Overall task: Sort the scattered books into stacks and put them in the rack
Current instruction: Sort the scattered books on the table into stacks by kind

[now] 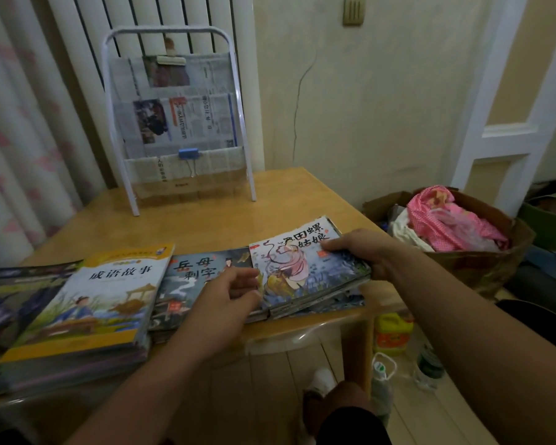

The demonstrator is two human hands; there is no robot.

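Observation:
Several picture books lie along the near edge of the wooden table (pixel 206 216). At the right is a stack topped by a book with a pink-robed figure (pixel 299 261); my right hand (pixel 363 252) grips its right edge, thumb on the cover. My left hand (pixel 228 293) holds the stack's left edge, over a dark-covered book stack (pixel 190 277). Left of those sits a stack topped by a yellow-and-white book (pixel 109 293), and a dark book (pixel 16 290) at the far left. The white metal rack (pixel 174 117) stands at the table's back, holding newspapers.
A cardboard box (pixel 482 261) with pink cloth sits on the floor to the right. A yellow bottle (pixel 394 332) and plastic bottles (pixel 427 364) stand by the table leg. A radiator and curtain are behind the rack. My knee (pixel 347 409) is under the table's edge.

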